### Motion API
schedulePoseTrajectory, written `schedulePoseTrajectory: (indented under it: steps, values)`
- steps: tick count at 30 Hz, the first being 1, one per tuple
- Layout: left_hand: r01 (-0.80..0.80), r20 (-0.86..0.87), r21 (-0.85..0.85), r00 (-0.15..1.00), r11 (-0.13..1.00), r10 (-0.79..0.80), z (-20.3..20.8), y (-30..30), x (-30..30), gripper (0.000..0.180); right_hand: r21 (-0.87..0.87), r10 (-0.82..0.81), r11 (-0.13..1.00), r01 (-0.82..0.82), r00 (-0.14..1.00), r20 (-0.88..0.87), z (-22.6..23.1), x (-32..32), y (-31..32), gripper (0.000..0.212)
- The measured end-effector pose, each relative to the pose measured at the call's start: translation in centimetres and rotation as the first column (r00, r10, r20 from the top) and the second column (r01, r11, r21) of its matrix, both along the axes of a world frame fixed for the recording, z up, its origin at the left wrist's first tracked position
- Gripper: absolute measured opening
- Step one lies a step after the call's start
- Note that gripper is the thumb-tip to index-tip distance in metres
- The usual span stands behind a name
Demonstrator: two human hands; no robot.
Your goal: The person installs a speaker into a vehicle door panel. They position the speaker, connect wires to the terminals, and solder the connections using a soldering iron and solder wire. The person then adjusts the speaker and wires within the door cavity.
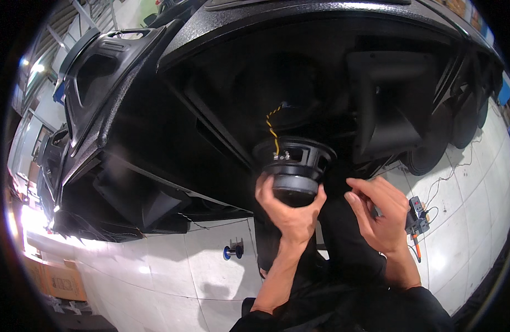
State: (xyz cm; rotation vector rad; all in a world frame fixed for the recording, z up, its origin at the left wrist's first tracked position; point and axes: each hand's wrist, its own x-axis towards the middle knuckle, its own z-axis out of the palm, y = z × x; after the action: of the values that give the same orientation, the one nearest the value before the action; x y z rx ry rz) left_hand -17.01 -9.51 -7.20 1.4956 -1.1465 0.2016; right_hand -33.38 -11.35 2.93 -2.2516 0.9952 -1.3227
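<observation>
My left hand grips a loudspeaker driver by its round grey magnet. The driver has a black metal basket with its terminals facing up. A twisted yellow and black wire runs from those terminals to a dark round opening in the black speaker cabinet. To the right of the driver, my right hand hangs in the air. Its thumb and index fingertips are a little apart, the other fingers are curled, and nothing shows between them.
A black horn sits in the cabinet, right of the driver. Another black cabinet stands at left. On the tiled floor are a small blue-ended spool, a power strip with cables, and an orange-handled tool. A cardboard box is lower left.
</observation>
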Motion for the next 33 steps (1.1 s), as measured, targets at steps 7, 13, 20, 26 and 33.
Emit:
schedulePoseTrajectory:
  steps: [7,13,20,26,33]
  values:
    - [0.497,-0.843,-0.288,0.275,0.819,-0.463,4.2,4.2,3.7,0.062,-0.009,-0.043,0.999,0.046,0.975,0.218,0.3,-1.2,0.9,0.011]
    - [0.358,-0.876,-0.481,-0.160,0.800,-0.455,0.5,4.7,7.2,0.060,0.035,-0.059,0.998,0.054,0.988,0.145,-1.0,-0.4,-0.3,0.018]
    - [0.491,-0.623,-0.776,-0.493,0.397,-0.608,-0.2,0.1,5.7,0.084,0.409,0.059,0.910,-0.066,0.998,0.031,-3.4,-0.3,0.4,0.034]
    - [0.455,-0.536,-0.839,-0.604,0.297,-0.589,-0.7,-0.6,6.0,0.107,0.563,0.178,0.793,-0.230,0.973,0.147,-3.9,0.1,0.4,0.034]
    - [0.364,-0.469,-0.883,-0.721,0.296,-0.511,-1.7,-1.2,5.9,0.124,0.399,0.216,0.864,-0.307,0.942,0.257,-4.4,1.0,-1.6,0.013]
